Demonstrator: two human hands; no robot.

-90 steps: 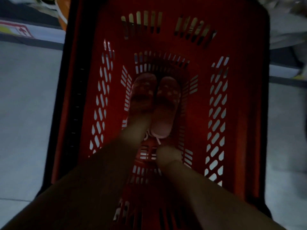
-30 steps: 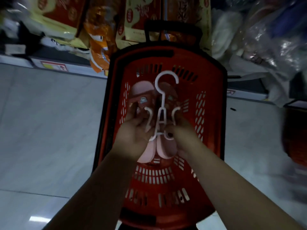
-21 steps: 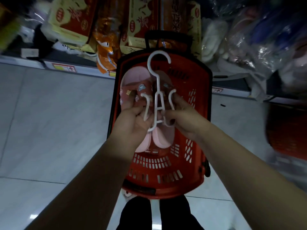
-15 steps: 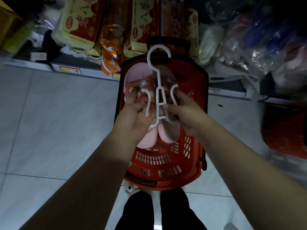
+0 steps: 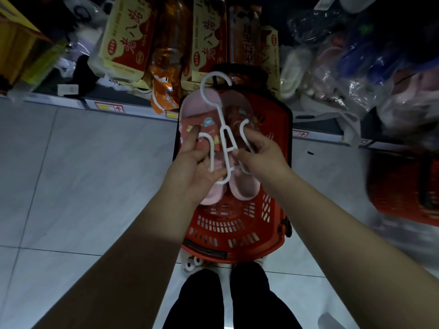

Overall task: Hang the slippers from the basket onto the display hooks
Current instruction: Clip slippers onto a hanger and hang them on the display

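A pair of pink slippers [image 5: 242,186] with red cartoon-print straps rides on a white plastic hanger [image 5: 225,143] whose hook points up and away from me. My left hand [image 5: 197,167] grips the left slipper and the hanger's left arm. My right hand [image 5: 259,155] pinches the right slipper and the hanger's right arm. The pair is held above the red plastic basket [image 5: 237,224], which stands on the floor in front of my feet. No display hooks are visible.
A low shelf edge [image 5: 109,106] runs across the back, stacked with yellow-and-red packets [image 5: 128,39]. Bagged slippers in clear plastic [image 5: 337,74] pile up at the right. A second red basket [image 5: 403,188] stands at the right. Grey floor tiles [image 5: 83,181] spread to the left.
Both hands have lifted the slippers on their hanger out of the basket's bottom and up toward me. The view has risen, and the basket now lies farther below.
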